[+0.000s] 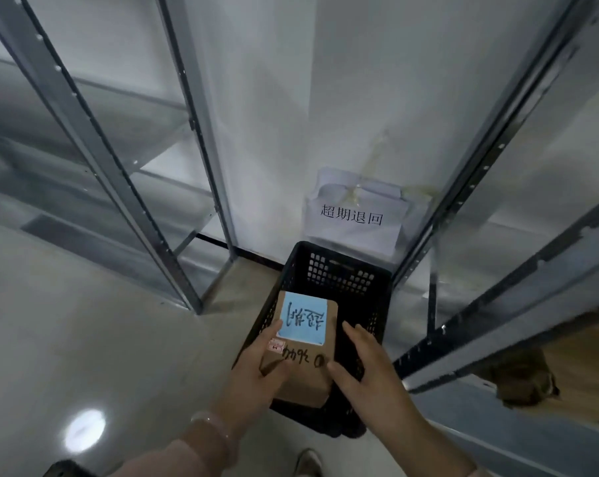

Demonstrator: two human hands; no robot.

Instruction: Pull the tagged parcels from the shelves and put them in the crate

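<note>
"So, where's the parcel (301,370)?"
"Just above the crate (339,270), near end, tag (303,321) up. The left hand (260,376) clamps its edge to lower it; the right hand (366,366), fingers straight, likely steadies the opposite edge."

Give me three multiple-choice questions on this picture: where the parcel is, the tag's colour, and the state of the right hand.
1. Where is the parcel? A on a shelf; B over the crate; C on the floor.
2. What colour is its tag? A blue; B red; C green.
3. How is the right hand? A clenched; B gripping the crate; C open.
Answers: B, the left hand holds it above the crate; A, the tag is light blue; C, its fingers lie straight beside the parcel.
</note>
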